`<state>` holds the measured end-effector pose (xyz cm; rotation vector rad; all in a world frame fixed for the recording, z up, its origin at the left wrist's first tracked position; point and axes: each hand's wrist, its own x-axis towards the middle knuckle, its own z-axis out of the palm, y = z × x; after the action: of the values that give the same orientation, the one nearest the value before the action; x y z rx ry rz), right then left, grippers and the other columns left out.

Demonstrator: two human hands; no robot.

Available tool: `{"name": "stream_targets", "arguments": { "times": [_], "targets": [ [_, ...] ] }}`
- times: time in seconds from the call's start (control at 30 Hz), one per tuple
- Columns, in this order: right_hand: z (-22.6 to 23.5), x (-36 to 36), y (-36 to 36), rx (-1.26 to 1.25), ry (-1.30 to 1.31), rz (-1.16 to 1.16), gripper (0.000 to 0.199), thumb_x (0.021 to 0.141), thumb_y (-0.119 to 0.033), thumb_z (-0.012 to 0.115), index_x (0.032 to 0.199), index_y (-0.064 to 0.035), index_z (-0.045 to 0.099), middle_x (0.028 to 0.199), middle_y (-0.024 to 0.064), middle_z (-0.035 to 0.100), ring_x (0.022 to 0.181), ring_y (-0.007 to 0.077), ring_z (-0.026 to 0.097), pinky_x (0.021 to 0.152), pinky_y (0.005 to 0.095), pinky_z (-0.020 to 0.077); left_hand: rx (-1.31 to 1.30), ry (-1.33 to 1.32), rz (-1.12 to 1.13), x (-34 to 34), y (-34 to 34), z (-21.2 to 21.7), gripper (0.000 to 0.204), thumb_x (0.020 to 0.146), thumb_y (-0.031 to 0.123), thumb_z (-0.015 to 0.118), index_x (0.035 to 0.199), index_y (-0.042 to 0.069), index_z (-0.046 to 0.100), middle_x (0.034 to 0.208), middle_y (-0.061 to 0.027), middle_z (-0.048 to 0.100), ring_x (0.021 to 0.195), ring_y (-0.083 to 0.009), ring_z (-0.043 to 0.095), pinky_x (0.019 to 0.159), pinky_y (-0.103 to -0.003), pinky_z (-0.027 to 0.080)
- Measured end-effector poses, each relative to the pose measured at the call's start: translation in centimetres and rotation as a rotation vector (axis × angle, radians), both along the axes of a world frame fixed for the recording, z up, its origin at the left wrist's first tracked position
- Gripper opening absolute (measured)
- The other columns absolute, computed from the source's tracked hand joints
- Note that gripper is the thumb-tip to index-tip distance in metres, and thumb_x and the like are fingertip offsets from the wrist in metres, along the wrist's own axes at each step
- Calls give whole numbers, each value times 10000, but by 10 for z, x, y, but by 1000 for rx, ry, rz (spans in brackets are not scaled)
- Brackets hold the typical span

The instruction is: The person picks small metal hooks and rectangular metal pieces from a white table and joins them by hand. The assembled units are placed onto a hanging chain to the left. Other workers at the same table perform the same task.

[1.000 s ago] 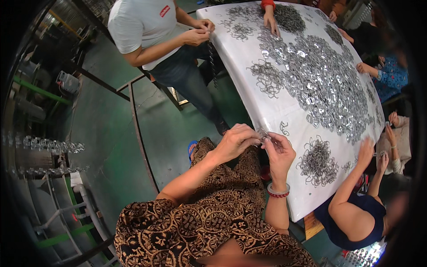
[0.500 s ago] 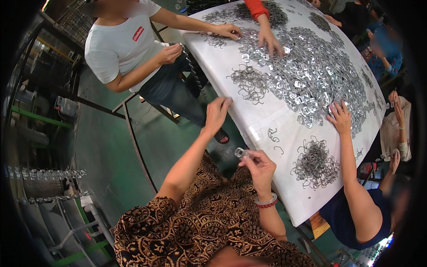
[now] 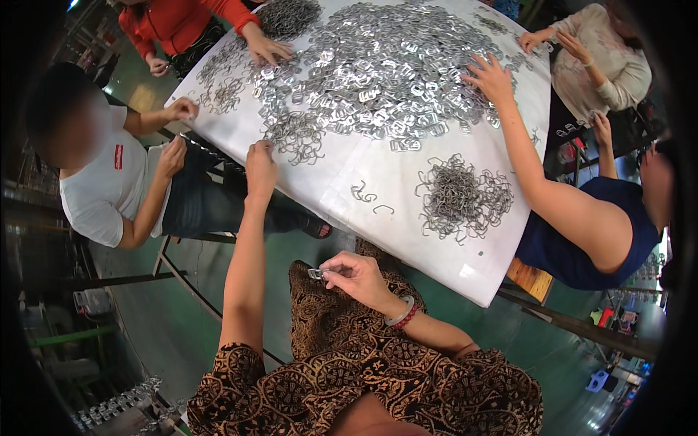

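Note:
My right hand (image 3: 360, 280) is closed in a pinch over my lap, holding a small shiny metal buckle (image 3: 315, 274) that sticks out past the fingertips. My left arm stretches forward to the table's near left edge. There my left hand (image 3: 262, 171) has its fingers drawn together beside a small heap of bent wire hooks (image 3: 297, 136); anything between the fingertips is too small to make out. A large mound of flat silver buckles (image 3: 378, 80) covers the middle of the white table (image 3: 327, 190).
A denser heap of wire hooks (image 3: 465, 195) and a few loose hooks (image 3: 363, 192) lie nearer me. Co-workers surround the table: a person in white (image 3: 102, 196) at left, a red sleeve (image 3: 227, 11) beyond, a bare arm (image 3: 527, 160) reaching in from the right.
My view has swung toward the left, showing more of the table. My left hand has gone from beside the table edge to the small hook heap. The right hand still holds the buckle.

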<state>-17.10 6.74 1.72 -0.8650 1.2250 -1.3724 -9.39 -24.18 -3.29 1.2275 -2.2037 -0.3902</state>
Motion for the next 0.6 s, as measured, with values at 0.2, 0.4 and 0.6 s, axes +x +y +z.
{"name": "stream_targets", "arguments": {
  "times": [0.2,0.4,0.6],
  "targets": [
    [12,-10,-4,-60,118,-35,121,916,-11,648,1023,40,677,903,60,681,747,99,677,648,215,544,481,460,-139,37,89,60,150,946,86,621,951,-60,651,736,-53,655,705,-88,615,662,-252,488],
    [16,-11,-12,-12,65,-128,149,928,-33,639,1052,44,666,844,45,686,734,86,650,668,219,533,334,491,-399,63,203,104,106,811,-40,691,866,-10,606,958,-131,632,918,-234,608,828,-336,491],
    [24,-8,-8,-88,88,-210,146,930,-17,612,1057,38,658,892,64,690,779,93,652,696,233,541,100,410,-371,44,228,99,96,802,-69,665,853,-11,607,1079,-138,595,1000,-258,583,849,-345,478]
  ]
}}
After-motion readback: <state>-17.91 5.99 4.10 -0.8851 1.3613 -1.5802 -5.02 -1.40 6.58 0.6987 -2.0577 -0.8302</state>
